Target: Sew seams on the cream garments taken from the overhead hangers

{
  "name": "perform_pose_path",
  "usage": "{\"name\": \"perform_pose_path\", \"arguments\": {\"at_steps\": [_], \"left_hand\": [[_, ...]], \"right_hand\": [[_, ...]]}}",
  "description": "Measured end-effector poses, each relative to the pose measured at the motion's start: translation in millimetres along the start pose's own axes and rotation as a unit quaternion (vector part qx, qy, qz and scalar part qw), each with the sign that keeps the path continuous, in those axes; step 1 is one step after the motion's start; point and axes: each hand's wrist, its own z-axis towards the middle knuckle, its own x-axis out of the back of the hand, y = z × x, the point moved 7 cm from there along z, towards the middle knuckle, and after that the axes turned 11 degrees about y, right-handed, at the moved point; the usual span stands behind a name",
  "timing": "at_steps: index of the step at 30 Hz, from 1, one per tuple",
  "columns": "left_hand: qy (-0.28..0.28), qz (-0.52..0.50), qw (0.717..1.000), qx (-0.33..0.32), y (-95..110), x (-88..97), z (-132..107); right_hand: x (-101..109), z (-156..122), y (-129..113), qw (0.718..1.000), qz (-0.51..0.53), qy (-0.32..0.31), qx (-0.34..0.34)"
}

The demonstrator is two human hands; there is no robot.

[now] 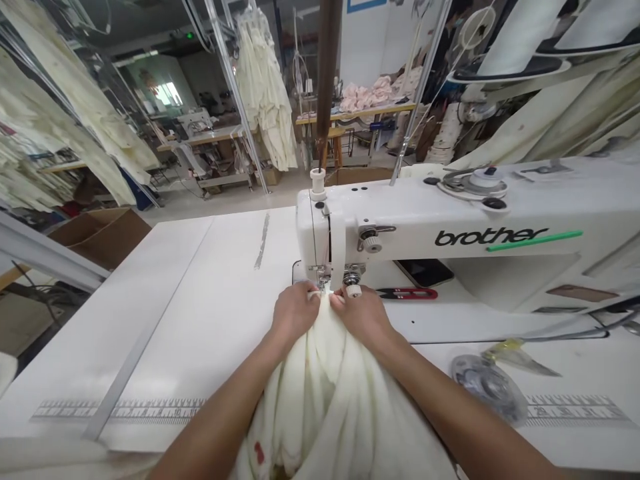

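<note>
A cream-coloured fabric piece [325, 373] hangs in folds from the needle area of a white sewing machine [400, 220] down toward me. My left hand [295, 310] pinches the fabric's edge just left of the presser foot [324, 279]. On the other side, my right hand [363, 313] is closed on the same edge, close under the machine head. Between both hands the cloth meets the foot; whether it lies under it I cannot tell. A small red mark [259, 453] shows low on the cloth.
Red-handled thread snips [413, 293] and a dark phone [425, 272] lie under the machine arm. At the right are a clear round container [487, 387] and a yellowish plastic piece [520, 357]. A cardboard box [100, 233] stands left of the table [200, 320].
</note>
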Motion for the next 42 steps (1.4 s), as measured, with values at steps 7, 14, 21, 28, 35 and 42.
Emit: {"name": "perform_pose_path", "arguments": {"at_steps": [7,14,21,28,35,42], "left_hand": [[0.004,-0.016,1.0,-0.006,3.0,2.1,1.2],[0.019,-0.011,0.999,-0.024,3.5,0.3,3.2],[0.029,-0.003,0.999,-0.021,2.6,-0.3,3.9],[0.042,0.0,0.998,-0.036,5.3,2.1,3.3],[0.054,0.015,0.998,-0.031,1.3,-0.9,4.5],[0.067,0.019,0.996,-0.054,2.0,-3.5,5.0]], "right_hand": [[2.7,-1.1,-0.6,1.0,-0.017,0.018,0.019],[5.6,-0.1,-4.1,0.998,-0.037,0.047,0.037],[4.9,1.1,-3.8,0.996,-0.045,0.066,0.048],[4.2,0.9,-5.1,0.995,-0.053,0.07,0.052],[2.8,0.7,-8.9,0.992,-0.078,0.071,0.074],[-0.5,2.4,-10.0,0.991,-0.079,0.069,0.086]]}}
